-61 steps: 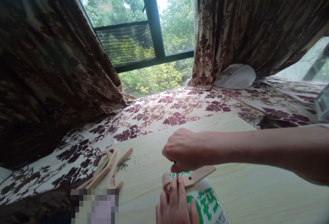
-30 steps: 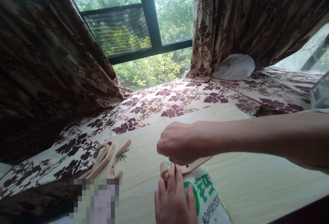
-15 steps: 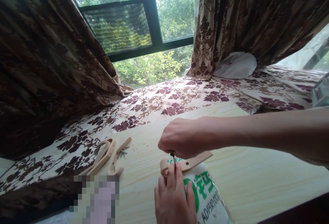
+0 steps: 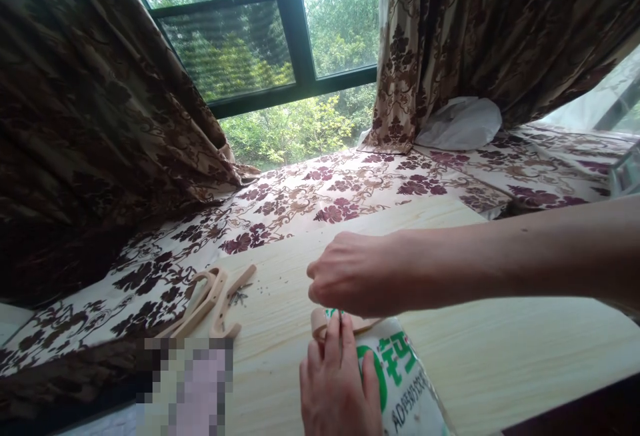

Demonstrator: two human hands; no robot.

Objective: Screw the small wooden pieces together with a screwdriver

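My right hand (image 4: 345, 275) is closed in a fist, knuckles up, above my left fingertips. It wraps round a thin-shafted tool whose handle is hidden; only the earlier frame shows the shaft between my left fingers. My left hand (image 4: 340, 383) lies with fingers stretched forward and thumb apart, its fingertips against a curved light-wood piece (image 4: 319, 324). Most of that piece is covered by my hands. Under it and my left hand lies a white plastic bag (image 4: 407, 389) with green and black lettering.
More curved wooden pieces (image 4: 215, 303) lie to the left on the pale wood-grain board (image 4: 280, 369), beside a small heap of screws (image 4: 239, 297). Behind the board spreads a flowered cloth (image 4: 320, 193). A white plastic bundle (image 4: 460, 123) sits by the curtain (image 4: 400, 76).
My right fist has tipped and come slightly lower, now covering the tool's shaft and more of the wooden piece. My left hand has stayed almost still.
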